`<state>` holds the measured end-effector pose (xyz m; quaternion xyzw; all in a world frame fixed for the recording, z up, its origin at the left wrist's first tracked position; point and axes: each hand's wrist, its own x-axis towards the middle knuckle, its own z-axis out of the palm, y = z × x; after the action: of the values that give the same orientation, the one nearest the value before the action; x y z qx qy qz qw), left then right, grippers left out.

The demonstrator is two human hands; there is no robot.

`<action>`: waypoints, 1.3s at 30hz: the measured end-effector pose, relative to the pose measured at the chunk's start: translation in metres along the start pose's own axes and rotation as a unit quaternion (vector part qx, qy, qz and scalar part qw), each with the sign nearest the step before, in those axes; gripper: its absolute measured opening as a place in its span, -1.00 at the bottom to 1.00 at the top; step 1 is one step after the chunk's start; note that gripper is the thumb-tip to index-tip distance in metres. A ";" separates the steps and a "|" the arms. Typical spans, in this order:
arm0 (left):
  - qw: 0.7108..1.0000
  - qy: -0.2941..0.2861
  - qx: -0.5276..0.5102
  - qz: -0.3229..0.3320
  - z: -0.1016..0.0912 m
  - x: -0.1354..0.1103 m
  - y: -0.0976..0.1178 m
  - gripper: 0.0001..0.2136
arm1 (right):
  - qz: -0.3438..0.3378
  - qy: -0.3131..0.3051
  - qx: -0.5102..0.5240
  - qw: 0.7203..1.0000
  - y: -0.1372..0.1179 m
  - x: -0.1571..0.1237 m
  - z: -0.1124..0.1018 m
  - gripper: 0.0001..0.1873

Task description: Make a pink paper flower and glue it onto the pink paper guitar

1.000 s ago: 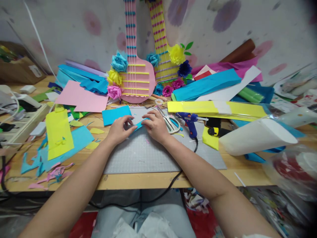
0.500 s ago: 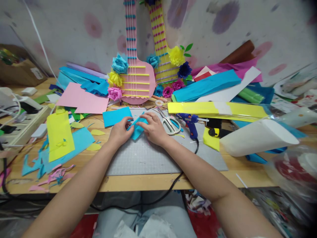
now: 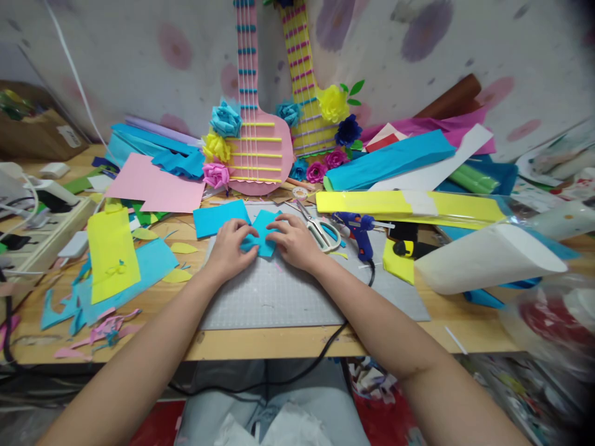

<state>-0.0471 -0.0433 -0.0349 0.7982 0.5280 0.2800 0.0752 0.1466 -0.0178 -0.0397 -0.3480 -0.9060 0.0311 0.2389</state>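
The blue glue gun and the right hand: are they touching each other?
Apart. The head view shows it: the scissors lie between the right hand and the blue glue gun, with the grey mat also visible in the gap.

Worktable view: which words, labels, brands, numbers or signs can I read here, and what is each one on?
No text can be read with certainty.
White label on the brown container: faint marks, too small and blurred to read.
Glue gun: any marking is too small to read.
Cutting mat: grid lines show, but no readable numbers.
Blue paper: no writing visible.
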 end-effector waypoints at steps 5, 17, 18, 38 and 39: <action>0.998 -0.045 0.036 0.011 0.004 -0.006 -0.002 -0.81 | -0.066 -0.036 0.044 0.996 -0.001 -0.005 0.000 -0.78; 0.997 -0.059 0.049 -0.013 0.004 -0.006 0.000 -0.83 | 0.090 -0.026 0.103 0.990 -0.002 -0.003 0.010 -0.83; 0.997 -0.058 0.049 -0.015 0.004 -0.006 0.000 -0.84 | 0.110 -0.026 0.101 0.988 -0.003 -0.003 0.012 -0.83; 0.997 -0.067 0.045 -0.020 0.006 -0.004 -0.002 -0.84 | 0.191 -0.008 0.050 0.980 -0.015 0.001 0.019 -0.89; 0.997 -0.065 0.045 -0.022 0.006 -0.004 -0.002 -0.85 | 0.191 -0.008 0.049 0.980 -0.015 0.002 0.019 -0.89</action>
<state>-0.0467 -0.0448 -0.0422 0.8057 0.5512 0.2019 0.0793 0.1274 -0.0264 -0.0525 -0.5024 -0.8219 0.1236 0.2383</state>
